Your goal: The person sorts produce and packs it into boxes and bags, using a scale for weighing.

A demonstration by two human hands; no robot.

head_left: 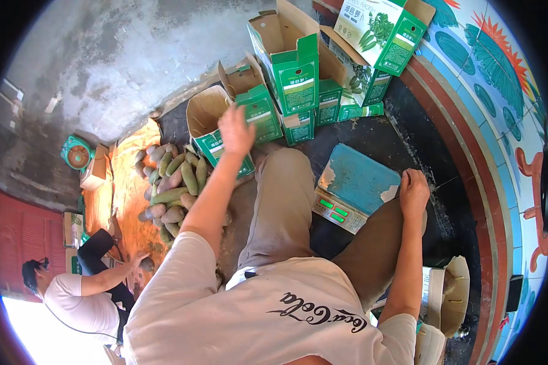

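My left hand (236, 129), blurred by motion, is over the open green radish carton (216, 146) at the front of the row. Its fingers overlap the carton's rim and a second green carton (259, 108) beside it. My right hand (414, 185) rests by my right knee with its fingers curled down, close to the right corner of the digital scale (365, 176). Nothing shows in that hand. The scale has a worn blue platform with lit green displays, and no load is on it. Long green and purplish radishes (175, 188) lie heaped left of my left arm.
More green and white cartons (298, 79) stand stacked at the wall. An orange sheet (125, 201) lies under the radishes. At lower left another person (82, 298) bends toward the heap, a radish in hand. An open carton (453, 298) stands at lower right; a green fan-like device (77, 152) sits far left.
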